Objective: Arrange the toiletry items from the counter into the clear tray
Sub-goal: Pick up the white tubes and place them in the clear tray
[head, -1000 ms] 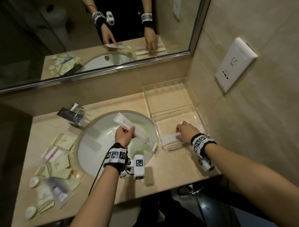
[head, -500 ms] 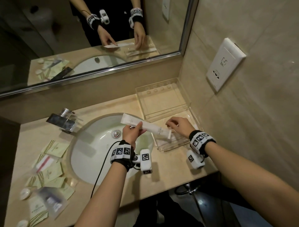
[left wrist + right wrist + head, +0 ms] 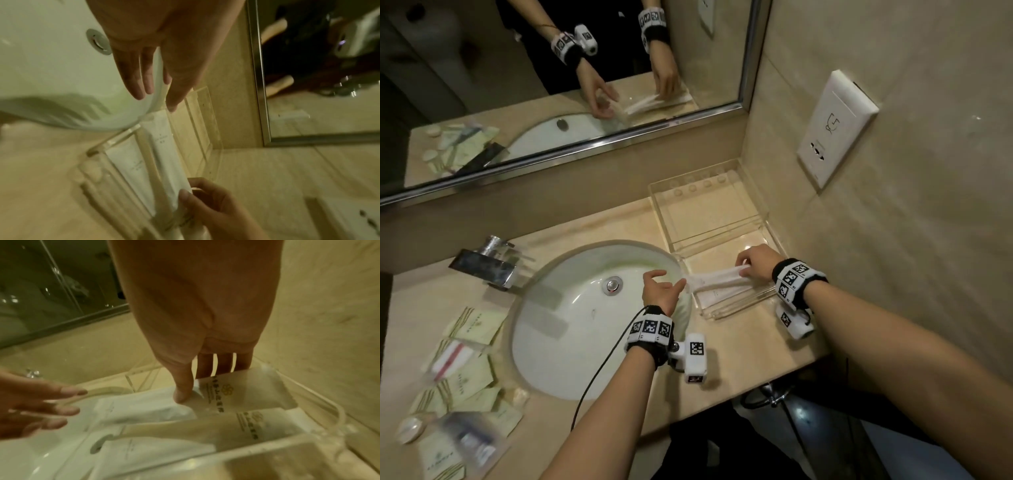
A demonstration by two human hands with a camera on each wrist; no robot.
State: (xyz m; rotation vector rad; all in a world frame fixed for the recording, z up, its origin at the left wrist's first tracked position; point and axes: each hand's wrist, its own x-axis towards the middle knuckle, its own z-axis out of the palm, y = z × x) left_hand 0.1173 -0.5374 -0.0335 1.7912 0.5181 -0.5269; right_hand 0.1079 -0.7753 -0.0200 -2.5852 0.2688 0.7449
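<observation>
The clear tray [image 3: 736, 310] sits on the counter right of the sink, close to the wall. My right hand [image 3: 748, 265] pinches one end of a long white packet [image 3: 714, 278] that reaches across the tray, its far end at the left rim. In the right wrist view my thumb [image 3: 183, 393] presses on that packet [image 3: 144, 408]. A second white packet [image 3: 726, 295] lies flat in the tray nearer the front. My left hand [image 3: 666, 287] hovers over the sink's right edge, fingers [image 3: 141, 81] spread, holding nothing, a little short of the packet's end.
A second clear tray part [image 3: 709, 212] stands behind the tray. The sink [image 3: 571, 342] and faucet [image 3: 486, 263] fill the middle. Several green sachets [image 3: 477, 327] and round soaps [image 3: 410, 428] lie on the left counter. A wall socket [image 3: 835, 126] is on the right wall.
My left hand carried the long white packet rightward, passed it to my right hand and let go. The right hand now holds it over the tray.
</observation>
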